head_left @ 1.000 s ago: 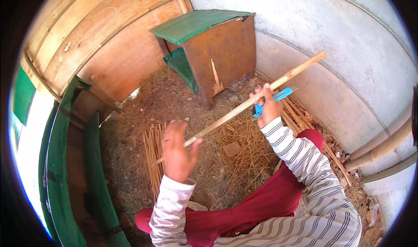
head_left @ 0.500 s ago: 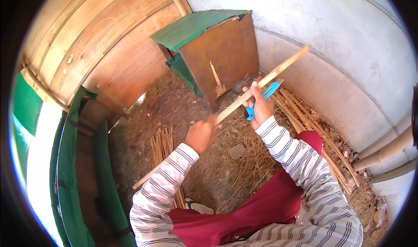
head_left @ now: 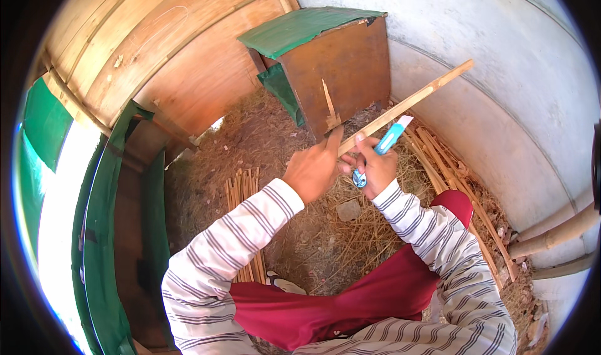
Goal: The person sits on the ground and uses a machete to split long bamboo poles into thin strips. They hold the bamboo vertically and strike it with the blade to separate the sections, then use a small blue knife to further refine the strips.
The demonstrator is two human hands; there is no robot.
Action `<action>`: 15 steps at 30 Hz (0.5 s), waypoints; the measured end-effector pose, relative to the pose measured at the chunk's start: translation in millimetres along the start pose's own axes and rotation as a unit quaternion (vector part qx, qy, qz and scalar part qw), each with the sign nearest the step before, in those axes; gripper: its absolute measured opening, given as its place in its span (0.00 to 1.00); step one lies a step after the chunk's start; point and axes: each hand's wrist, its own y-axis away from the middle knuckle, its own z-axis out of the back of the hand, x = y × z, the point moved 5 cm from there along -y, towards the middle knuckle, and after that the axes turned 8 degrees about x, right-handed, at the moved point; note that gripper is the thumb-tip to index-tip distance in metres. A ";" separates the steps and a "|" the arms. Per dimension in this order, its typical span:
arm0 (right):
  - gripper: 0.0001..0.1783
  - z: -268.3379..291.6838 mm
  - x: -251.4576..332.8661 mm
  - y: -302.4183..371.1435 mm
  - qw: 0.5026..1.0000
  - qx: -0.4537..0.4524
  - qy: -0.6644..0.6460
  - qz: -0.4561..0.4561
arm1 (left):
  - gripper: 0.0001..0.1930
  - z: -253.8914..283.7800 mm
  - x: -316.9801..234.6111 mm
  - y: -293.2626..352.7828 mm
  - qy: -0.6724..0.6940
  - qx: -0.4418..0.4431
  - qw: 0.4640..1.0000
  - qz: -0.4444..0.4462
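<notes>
A long, pale bamboo strip [head_left: 422,94] slants up to the right in front of me. My left hand [head_left: 311,173] is closed around its lower part, the index finger raised along it; the strip's near end is hidden behind that hand and forearm. Close by on the right, my right hand [head_left: 380,172] grips a light-blue utility knife [head_left: 393,136], blade end pointing up to the right. The right thumb touches the strip's underside, so the knife and strip lie side by side, with a small gap between them.
A brown wooden box with a green cover [head_left: 338,73] stands ahead. Bundled strips [head_left: 241,192] lie at left, longer bamboo pieces [head_left: 460,186] along the pale wall at right. Straw [head_left: 366,242] and a stone [head_left: 349,210] lie on the dirt floor. A green-draped frame [head_left: 103,248] runs along the left.
My left hand has slid up along the strip toward the right hand, its index finger now raised. The utility knife is tilted more upright. The whole view has shifted slightly.
</notes>
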 end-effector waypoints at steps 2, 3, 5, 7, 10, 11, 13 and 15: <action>0.14 11.9 7.0 -9.1 0.999 -0.034 0.014 0.024 | 0.38 20.4 -7.6 12.3 -0.044 -0.103 0.991 -0.075; 0.14 17.0 9.8 -13.4 0.998 -0.054 0.019 0.034 | 0.42 31.4 -8.8 22.0 -0.065 -0.150 0.980 -0.111; 0.14 23.4 21.5 -21.2 0.996 -0.077 0.010 0.050 | 0.44 57.7 -2.8 38.8 -0.043 -0.116 0.991 -0.048; 0.13 34.2 30.7 -29.7 0.995 -0.090 0.014 0.049 | 0.45 69.5 14.4 49.5 -0.044 -0.080 0.996 0.002; 0.12 34.1 37.1 -30.6 0.995 -0.090 -0.011 0.032 | 0.42 62.9 40.2 79.5 -0.046 -0.021 0.997 0.060; 0.12 32.5 36.7 -29.4 0.996 -0.089 -0.014 0.025 | 0.40 54.5 51.4 87.5 -0.023 -0.004 0.997 0.071; 0.12 31.0 38.3 -29.3 0.996 -0.089 -0.019 0.016 | 0.36 39.5 61.9 95.7 0.050 0.027 0.994 0.095; 0.12 31.4 31.3 -31.2 0.998 -0.067 -0.019 0.000 | 0.32 22.3 63.9 103.3 0.153 0.053 0.979 0.127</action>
